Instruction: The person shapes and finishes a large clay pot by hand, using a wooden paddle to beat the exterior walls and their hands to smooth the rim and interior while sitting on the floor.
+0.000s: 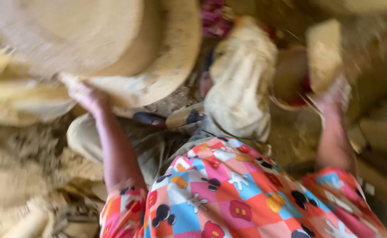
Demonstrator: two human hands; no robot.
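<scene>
The view is heavily blurred. My left hand (85,94) lies against the lower rim of a large round clay-coloured disc (114,39) at the upper left, and its fingers are too smeared to read. My right hand (334,99) is raised at the upper right and grips the bottom of a flat, clay-coated block (323,53) that stands upright. Just left of that block sits a round reddish bowl (290,75). Both arms come out of short, colourful patterned sleeves (228,194).
A clay-smeared trouser leg (242,79) bends up between the disc and the bowl. A dark foot (147,118) shows under the disc's edge. Lumps of pale clay and debris (30,185) cover the ground at the left, and wooden boards (383,136) lie at the right.
</scene>
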